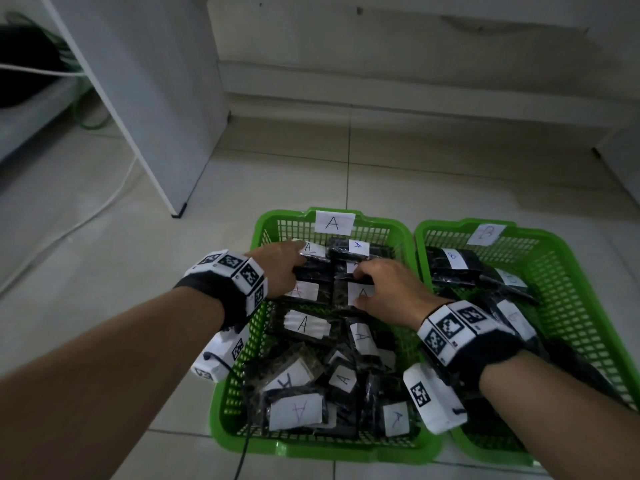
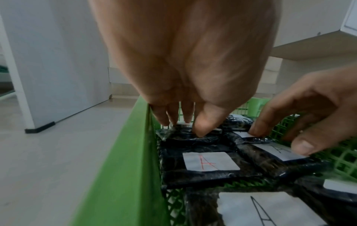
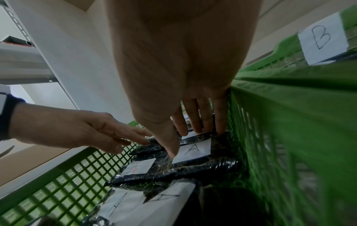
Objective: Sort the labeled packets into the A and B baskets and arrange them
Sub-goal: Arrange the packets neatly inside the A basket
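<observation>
Basket A (image 1: 277, 218) is green, bears a paper "A" tag (image 1: 334, 222) and holds several black packets with white A labels. Both hands are at its far end. My left hand (image 1: 298, 261) lays straight fingers and the thumb on a packet in the far left corner (image 2: 185, 136). Just nearer lies a packet with a red A (image 2: 210, 160). My right hand (image 1: 360, 285) spans a black-A packet (image 3: 195, 149), with its thumb on the label and its fingers at the far edge. Basket B (image 1: 571, 237), tagged "B" (image 3: 322, 39), stands to the right with several B packets (image 1: 452, 261).
Loose A packets (image 1: 301, 407) pile unevenly in the near half of basket A. A white cabinet panel (image 1: 156, 98) stands on the tiled floor to the far left, and a white cable (image 1: 86, 216) runs past it. A wall base (image 1: 415, 91) closes the far side.
</observation>
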The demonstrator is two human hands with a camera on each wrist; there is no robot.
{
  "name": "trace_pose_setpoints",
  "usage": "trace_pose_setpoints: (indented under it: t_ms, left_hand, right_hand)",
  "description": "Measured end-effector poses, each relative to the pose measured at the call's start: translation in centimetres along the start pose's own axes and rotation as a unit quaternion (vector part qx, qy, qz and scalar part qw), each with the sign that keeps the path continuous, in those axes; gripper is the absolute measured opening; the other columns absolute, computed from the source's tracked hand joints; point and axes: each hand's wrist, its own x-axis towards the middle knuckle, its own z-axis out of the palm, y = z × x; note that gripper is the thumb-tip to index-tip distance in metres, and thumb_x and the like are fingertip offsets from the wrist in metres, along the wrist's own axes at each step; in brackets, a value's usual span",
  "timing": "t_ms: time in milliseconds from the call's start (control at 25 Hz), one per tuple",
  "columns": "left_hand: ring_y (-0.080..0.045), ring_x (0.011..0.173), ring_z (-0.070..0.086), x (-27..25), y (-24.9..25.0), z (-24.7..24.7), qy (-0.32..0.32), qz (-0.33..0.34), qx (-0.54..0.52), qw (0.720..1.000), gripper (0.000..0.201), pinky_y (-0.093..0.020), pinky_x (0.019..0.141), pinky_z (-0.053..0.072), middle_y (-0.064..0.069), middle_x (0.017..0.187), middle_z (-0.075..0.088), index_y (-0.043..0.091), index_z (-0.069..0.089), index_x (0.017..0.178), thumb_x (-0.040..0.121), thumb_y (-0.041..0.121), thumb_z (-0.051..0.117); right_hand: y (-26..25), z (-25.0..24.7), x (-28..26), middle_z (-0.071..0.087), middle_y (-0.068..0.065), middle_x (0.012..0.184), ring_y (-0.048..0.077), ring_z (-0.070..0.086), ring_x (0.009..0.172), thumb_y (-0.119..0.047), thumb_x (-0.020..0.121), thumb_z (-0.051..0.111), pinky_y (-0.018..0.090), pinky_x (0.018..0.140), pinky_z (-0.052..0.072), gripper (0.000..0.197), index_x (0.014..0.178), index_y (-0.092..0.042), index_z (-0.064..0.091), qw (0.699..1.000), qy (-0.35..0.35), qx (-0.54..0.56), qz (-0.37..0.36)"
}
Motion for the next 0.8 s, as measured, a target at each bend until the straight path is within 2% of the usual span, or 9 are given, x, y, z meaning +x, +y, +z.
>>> trace_pose_setpoints:
  t_ms: [40, 160, 280, 400, 560, 640, 800]
  left_hand:
    - [-0.024, 0.144, 0.034, -0.3, 0.1, -0.2, 0.001, 0.001, -0.009, 1.0, 0.05, -0.037, 0.117, 0.031, -0.005, 0.159, 0.028, 0.012, 0.049, 0.144, 0.094, 0.008, 0.047]
    - [-0.024, 0.141, 0.039, -1.8, 0.5, -1.8, 0.034, 0.005, -0.033, 0.999, 0.046, -0.036, 0.116, 0.034, -0.006, 0.157, 0.033, 0.016, 0.055, 0.138, 0.093, 0.008, 0.047]
    - [-0.023, 0.139, 0.042, -4.0, 0.8, -5.2, 0.071, 0.025, 0.007, 0.997, 0.043, -0.035, 0.112, 0.038, -0.002, 0.156, 0.036, 0.018, 0.059, 0.133, 0.092, 0.009, 0.049]
    - [-0.023, 0.137, 0.043, -6.9, 1.0, -9.2, 0.08, 0.031, 0.069, 0.994, 0.042, -0.037, 0.111, 0.038, -0.002, 0.154, 0.038, 0.019, 0.058, 0.134, 0.093, 0.012, 0.049]
    - [-0.02, 0.135, 0.044, -10.5, 0.8, -12.8, 0.061, 0.01, 0.146, 0.987, 0.037, -0.034, 0.11, 0.036, -0.001, 0.151, 0.042, 0.021, 0.058, 0.131, 0.095, 0.018, 0.05]
    - [-0.021, 0.132, 0.046, -11.8, 0.7, -14.6, 0.052, 0.004, 0.179, 0.982, 0.035, -0.035, 0.11, 0.037, -0.001, 0.149, 0.044, 0.023, 0.057, 0.129, 0.095, 0.021, 0.05]
    - [-0.025, 0.121, 0.053, -13.9, 0.7, -17.3, 0.111, -0.001, 0.181, 0.977, 0.031, -0.04, 0.104, 0.043, -0.003, 0.135, 0.057, 0.023, 0.062, 0.123, 0.094, 0.023, 0.052]
  right_hand:
    - [0.0, -0.2, -0.2, 0.063, 0.001, 0.125, 0.019, 0.056, 0.116, -0.028, 0.089, 0.073, 0.028, 0.091, 0.046, 0.039, 0.125, -0.016, 0.064, 1.0, -0.007, 0.003, -0.001]
    - [0.1, -1.5, -1.2, 0.059, 0.001, 0.133, 0.019, 0.054, 0.122, -0.029, 0.091, 0.072, 0.027, 0.094, 0.043, 0.043, 0.13, -0.017, 0.061, 1.0, -0.012, 0.015, 0.0]
    - [-0.3, -2.4, -2.1, 0.058, 0.003, 0.138, 0.022, 0.055, 0.126, -0.03, 0.09, 0.073, 0.032, 0.1, 0.046, 0.044, 0.131, -0.018, 0.061, 0.999, 0.005, 0.03, -0.011]
    - [-1.0, -3.0, -1.8, 0.06, 0.001, 0.135, 0.021, 0.056, 0.123, -0.032, 0.088, 0.073, 0.035, 0.102, 0.047, 0.043, 0.128, -0.021, 0.061, 0.999, -0.017, 0.02, -0.029]
    - [-2.3, -3.0, -1.8, 0.065, 0.0, 0.124, 0.017, 0.061, 0.108, -0.034, 0.082, 0.079, 0.032, 0.093, 0.052, 0.048, 0.126, -0.02, 0.064, 0.997, -0.066, 0.005, -0.044]
    - [-2.6, -2.0, -2.2, 0.063, -0.003, 0.125, 0.015, 0.061, 0.108, -0.039, 0.083, 0.078, 0.031, 0.092, 0.053, 0.05, 0.128, -0.023, 0.063, 0.995, -0.093, 0.0, -0.045]
    - [-3.4, -0.7, -2.6, 0.062, -0.002, 0.129, 0.017, 0.06, 0.113, -0.047, 0.08, 0.078, 0.033, 0.096, 0.052, 0.058, 0.13, -0.025, 0.06, 0.992, -0.111, -0.005, -0.056]
